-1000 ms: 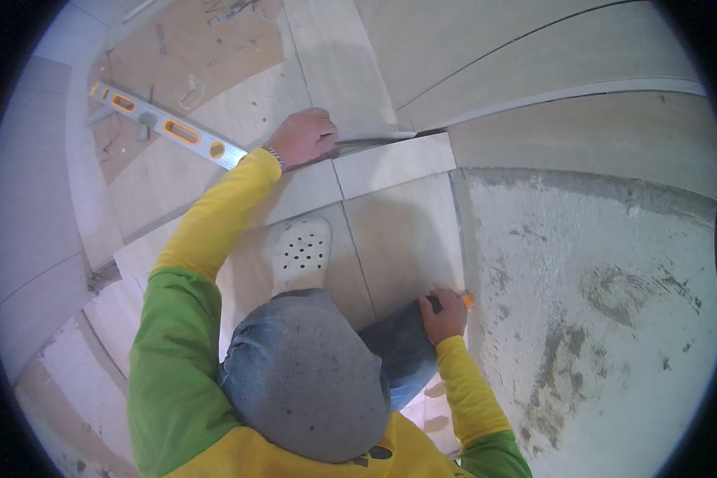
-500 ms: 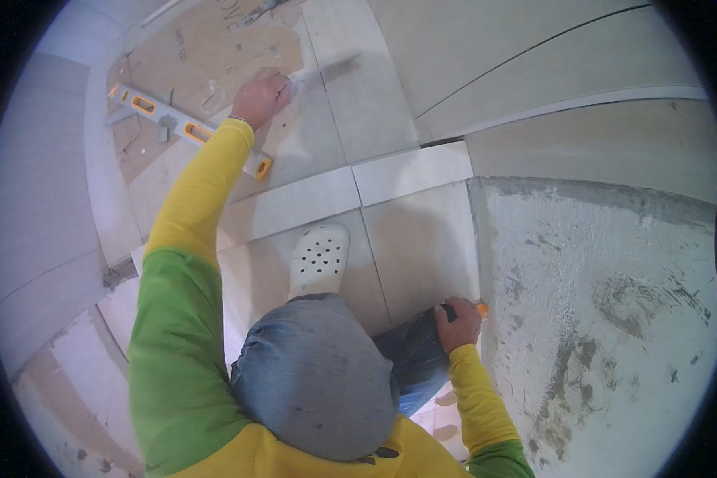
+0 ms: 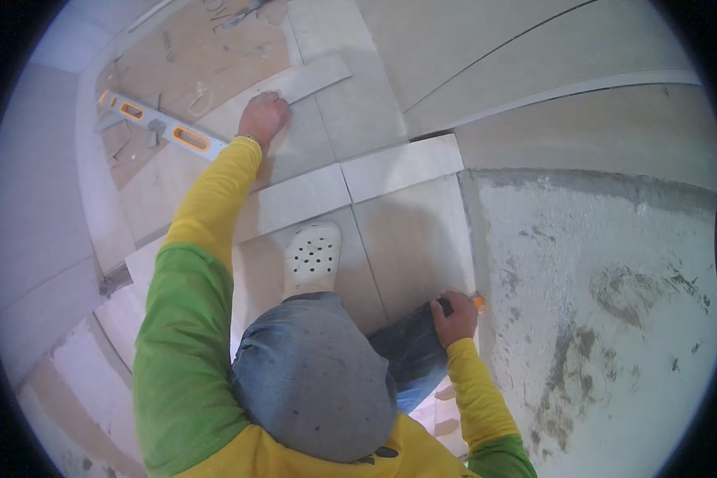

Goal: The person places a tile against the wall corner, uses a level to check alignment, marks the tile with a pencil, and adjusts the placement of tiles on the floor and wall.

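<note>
My left hand (image 3: 264,118) is closed on the near edge of a narrow pale tile strip (image 3: 320,78), its fingers curled. The strip's broad face shows; whether it rests on the tiles under it I cannot tell. A grey spirit level (image 3: 161,127) with orange-rimmed openings lies left of this hand, its near end hidden by my sleeve. Down at the right, beside my jeans-clad knee, my right hand (image 3: 457,319) is wrapped round a small black-and-orange tool (image 3: 478,303). Most of that tool is covered by the fingers, so its kind does not show.
A step edged with pale tile strips (image 3: 402,169) crosses in front of my white clog (image 3: 314,253). Beyond lies a brown cardboard sheet (image 3: 203,60) with scraps on it. Large wall tiles (image 3: 518,60) rise at the upper right; a rough, white-smeared surface (image 3: 597,319) fills the right.
The strip in my left hand has turned from nearly edge-on to showing its broad face. My left hand has shifted slightly nearer. My right hand keeps its grip on the tool.
</note>
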A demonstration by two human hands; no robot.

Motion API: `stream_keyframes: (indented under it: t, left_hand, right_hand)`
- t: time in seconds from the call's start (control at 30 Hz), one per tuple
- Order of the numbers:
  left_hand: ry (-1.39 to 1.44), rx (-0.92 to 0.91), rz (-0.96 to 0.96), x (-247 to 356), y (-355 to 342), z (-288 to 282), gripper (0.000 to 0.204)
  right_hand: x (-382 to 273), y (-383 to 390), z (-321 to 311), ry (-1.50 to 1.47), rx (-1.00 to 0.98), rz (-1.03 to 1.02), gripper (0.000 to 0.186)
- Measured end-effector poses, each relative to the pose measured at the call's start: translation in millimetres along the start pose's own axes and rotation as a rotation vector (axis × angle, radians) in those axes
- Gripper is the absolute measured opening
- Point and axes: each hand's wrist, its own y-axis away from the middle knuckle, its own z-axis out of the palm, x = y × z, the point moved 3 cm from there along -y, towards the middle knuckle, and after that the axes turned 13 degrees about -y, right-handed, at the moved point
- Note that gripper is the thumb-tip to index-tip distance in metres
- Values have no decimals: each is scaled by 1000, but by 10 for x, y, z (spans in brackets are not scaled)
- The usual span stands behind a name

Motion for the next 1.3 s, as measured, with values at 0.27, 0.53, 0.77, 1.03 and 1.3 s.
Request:
stream_keyframes:
  t: [0.27, 0.53, 0.77, 1.03, 1.3]
  left_hand:
    - [532, -175, 94, 1262, -429, -798, 31]
    - [677, -546, -84, 1867, -531, -412, 38]
    - [797, -581, -140, 1855, -540, -391, 38]
    - [859, -573, -102, 1837, -553, -277, 41]
    - [831, -319, 1, 1826, -594, -699, 38]
  right_hand:
    - [13, 10, -12, -6, -23, 73, 29]
    - [-29, -9, -16, -23, -6, 51, 28]
    - [9, -17, 2, 10, -18, 71, 27]
    - [4, -22, 14, 25, 0, 46, 27]
    - [-140, -64, -29, 32, -83, 126, 27]
